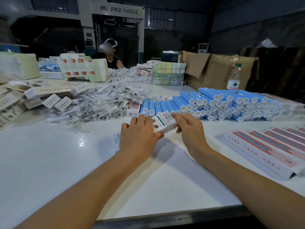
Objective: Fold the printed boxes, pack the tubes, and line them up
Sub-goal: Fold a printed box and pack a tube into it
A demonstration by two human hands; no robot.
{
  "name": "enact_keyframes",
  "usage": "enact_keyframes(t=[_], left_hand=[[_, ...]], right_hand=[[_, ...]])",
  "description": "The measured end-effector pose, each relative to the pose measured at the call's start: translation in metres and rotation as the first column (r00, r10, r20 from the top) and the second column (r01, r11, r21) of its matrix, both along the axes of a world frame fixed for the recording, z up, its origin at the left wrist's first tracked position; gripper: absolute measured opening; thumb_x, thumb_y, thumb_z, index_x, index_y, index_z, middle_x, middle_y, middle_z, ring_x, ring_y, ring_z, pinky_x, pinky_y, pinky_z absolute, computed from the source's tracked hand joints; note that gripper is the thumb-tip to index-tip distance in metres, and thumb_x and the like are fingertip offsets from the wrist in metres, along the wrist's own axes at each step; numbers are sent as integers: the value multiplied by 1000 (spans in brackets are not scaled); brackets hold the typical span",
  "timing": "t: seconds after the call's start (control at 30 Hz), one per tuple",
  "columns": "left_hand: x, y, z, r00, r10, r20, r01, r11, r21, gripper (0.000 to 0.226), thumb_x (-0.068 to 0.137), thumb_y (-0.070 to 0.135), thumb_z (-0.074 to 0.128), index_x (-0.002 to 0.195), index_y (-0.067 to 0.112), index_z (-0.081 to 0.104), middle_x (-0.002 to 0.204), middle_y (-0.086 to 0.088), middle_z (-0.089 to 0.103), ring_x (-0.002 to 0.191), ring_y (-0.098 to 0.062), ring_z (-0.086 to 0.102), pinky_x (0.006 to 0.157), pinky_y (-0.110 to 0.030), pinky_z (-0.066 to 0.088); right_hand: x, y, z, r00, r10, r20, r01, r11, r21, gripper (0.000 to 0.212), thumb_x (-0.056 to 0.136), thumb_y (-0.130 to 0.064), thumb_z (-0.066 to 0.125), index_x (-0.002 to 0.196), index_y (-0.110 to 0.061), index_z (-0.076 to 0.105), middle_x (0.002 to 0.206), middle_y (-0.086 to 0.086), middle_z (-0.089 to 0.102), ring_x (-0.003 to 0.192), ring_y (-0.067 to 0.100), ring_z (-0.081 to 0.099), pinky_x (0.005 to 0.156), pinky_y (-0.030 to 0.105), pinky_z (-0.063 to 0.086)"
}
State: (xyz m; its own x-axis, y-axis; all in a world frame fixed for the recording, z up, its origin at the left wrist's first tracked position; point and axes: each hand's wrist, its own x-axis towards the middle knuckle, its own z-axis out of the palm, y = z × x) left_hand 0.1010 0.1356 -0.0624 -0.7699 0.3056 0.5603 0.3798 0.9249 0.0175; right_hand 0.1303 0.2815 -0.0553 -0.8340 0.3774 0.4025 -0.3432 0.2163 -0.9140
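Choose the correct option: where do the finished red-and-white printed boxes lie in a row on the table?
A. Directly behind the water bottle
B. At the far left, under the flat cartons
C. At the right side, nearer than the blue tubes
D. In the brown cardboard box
C: the row of red-and-white printed boxes lies side by side at the right of the white table, nearer to the camera than the stacked blue tubes.

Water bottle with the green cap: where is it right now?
In the head view, the water bottle stands upright at the far right of the table, in front of the cardboard box and behind the stacked blue tubes.
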Motion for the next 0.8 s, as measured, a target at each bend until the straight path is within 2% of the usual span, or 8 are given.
enact_keyframes(t=[0.13, 0.17, 0.23, 0.3, 0.37, 0.43, 0.6, 0.8], left_hand=[[-1, -6, 24, 974, -213, 76, 150, 859, 490, 52, 95, 52, 35, 128, 13, 45, 116, -5, 51, 107, -27, 51, 78, -37, 41], [-1, -7, 29, 936, -330, 124, 152, 695, 703, 46, 97, 49, 35, 123, 14, 50, 106, -1, 55, 101, -25, 55, 75, -34, 41], [-2, -7, 35, 796, -565, 218, -126, 198, 972, 39, 99, 47, 35, 117, 18, 54, 92, 4, 62, 87, -18, 61, 71, -32, 44], [-4, -9, 35, 642, -744, 185, -479, -201, 855, 33, 99, 44, 40, 113, 18, 55, 89, -4, 67, 82, -22, 64, 65, -36, 49], [-10, -10, 28, 592, -796, 123, -625, -358, 694, 34, 99, 42, 43, 118, 16, 54, 98, -15, 67, 88, -31, 64, 68, -47, 52], [-11, -9, 22, 583, -802, 129, -675, -390, 626, 41, 97, 44, 45, 125, 14, 53, 105, -18, 66, 94, -37, 63, 78, -54, 51], [-9, -4, 18, 595, -795, 116, -628, -371, 684, 35, 99, 43, 42, 115, 15, 54, 93, -13, 69, 79, -29, 66, 53, -41, 53], [-12, -10, 14, 689, -706, 162, -443, -233, 866, 48, 96, 53, 40, 100, 11, 62, 80, -9, 71, 80, -23, 69, 83, -41, 54]], right_hand=[[0, 0, 2, 999, -4, -41, 1, 997, -81, 22, 97, -14, 48, 97, -31, 63, 92, -7, 61, 75, 4, 53, 66, 20, 44], [1, -1, 1, 1000, -7, -28, 5, 999, -43, 21, 97, -15, 48, 100, -29, 62, 92, -8, 60, 77, 4, 53, 69, 20, 43], [2, -3, -3, 1000, 17, -10, -16, 998, 60, 19, 97, -16, 48, 106, -28, 61, 94, -11, 60, 79, 0, 53, 70, 16, 41], [4, -9, -7, 998, 61, 12, -62, 980, 189, 18, 95, -25, 52, 110, -31, 59, 98, -14, 59, 81, 0, 54, 70, 13, 42], [6, -19, -9, 989, 129, 71, -144, 944, 297, 33, 86, -45, 55, 119, -38, 55, 103, -16, 55, 86, -2, 53, 66, 15, 46], [6, -28, -13, 980, 153, 129, -193, 887, 419, 56, 77, -57, 52, 130, -38, 49, 106, -14, 48, 88, -6, 50, 64, 16, 48], [-1, -32, -18, 991, 80, 108, -131, 748, 651, 58, 88, -44, 59, 141, -35, 39, 109, -5, 40, 102, 9, 44, 81, 20, 36], [4, -22, -6, 993, 48, 105, -105, 762, 639, 56, 86, -42, 58, 139, -38, 43, 105, -3, 38, 100, 12, 44, 87, 20, 40]])
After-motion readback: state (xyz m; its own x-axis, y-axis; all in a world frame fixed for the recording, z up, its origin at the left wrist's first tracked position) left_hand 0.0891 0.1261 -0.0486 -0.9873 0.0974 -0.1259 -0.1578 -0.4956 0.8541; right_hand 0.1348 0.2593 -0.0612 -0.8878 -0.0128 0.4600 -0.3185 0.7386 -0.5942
